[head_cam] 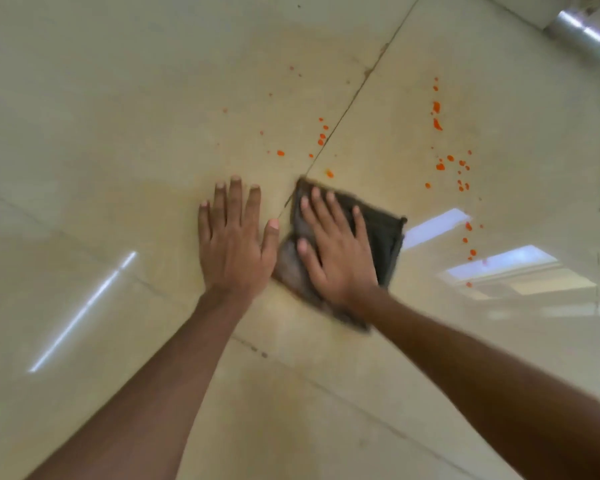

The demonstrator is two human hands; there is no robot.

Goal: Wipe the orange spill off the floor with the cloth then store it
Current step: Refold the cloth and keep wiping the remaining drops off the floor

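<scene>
The cloth (381, 237) lies flat on the floor (118, 133), set cornerwise, its far corner pointing away from the person toward the nearest drop of the orange spill (437, 124). It looks a little longer front to back, roughly in line with the forearm above it. It is dark grey, soft and folded into a rough square, with its near edge blurred. The right hand (333, 251) presses down on it, palm flat and fingers (359, 220) straight and spread wide. The left hand (234, 247) rests just beside it on bare tile, equally flat and splayed. The tiles are glossy beige with pale window glare, and a dark grout line (354, 95) runs under the cloth. Orange drops lie scattered ahead and to the right.
</scene>
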